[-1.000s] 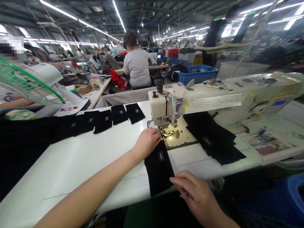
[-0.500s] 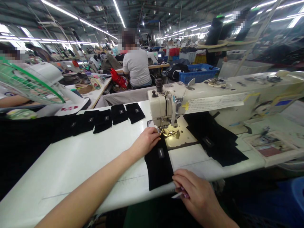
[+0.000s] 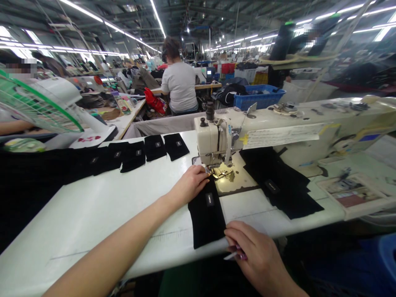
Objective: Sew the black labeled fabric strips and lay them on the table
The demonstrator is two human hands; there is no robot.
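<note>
A black fabric piece (image 3: 208,222) with a small woven label (image 3: 209,199) lies on the sewing table, its far end by the presser foot of the sewing machine (image 3: 213,142). My left hand (image 3: 193,181) pinches its upper left edge, close to the needle area. At the lower right edge, my right hand (image 3: 252,247) holds the same fabric between thumb and finger. Tucked in that palm is a small purple object (image 3: 240,252) with a pale pointed end; its kind is mostly hidden. More black pieces (image 3: 275,181) are stacked right of the needle plate.
A chain of black labelled pieces (image 3: 137,154) runs along the table's far left side. A green-rimmed fan (image 3: 40,99) stands at the left. Beyond the machine are a seated co-worker (image 3: 179,84) and a blue basket (image 3: 256,97). A parts tray (image 3: 352,192) sits at right.
The view has shifted very slightly. The co-worker ahead has turned their head a little. Both my hands and the fabric stay in place.
</note>
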